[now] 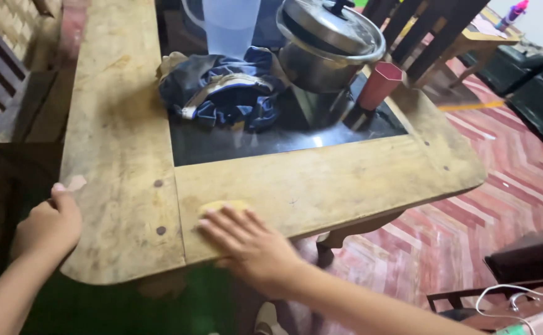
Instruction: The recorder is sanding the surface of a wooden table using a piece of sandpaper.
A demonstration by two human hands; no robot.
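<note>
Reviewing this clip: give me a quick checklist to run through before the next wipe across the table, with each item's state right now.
1. Right hand flat on the yellow cloth: ok, fingers spread over it, only its far edge showing.
2. Left hand steadying the wooden table: ok, it curls over the near left edge.
3. Wooden border ahead of the cloth free of things: ok, bare wood up to the dark glass inset.
4. Things on the inset kept apart from the cloth: ok, the crumpled blue garment, lidded steel pot, red cup and clear pitcher sit far back.
5. Cloth damp or dry: cannot tell.
</note>
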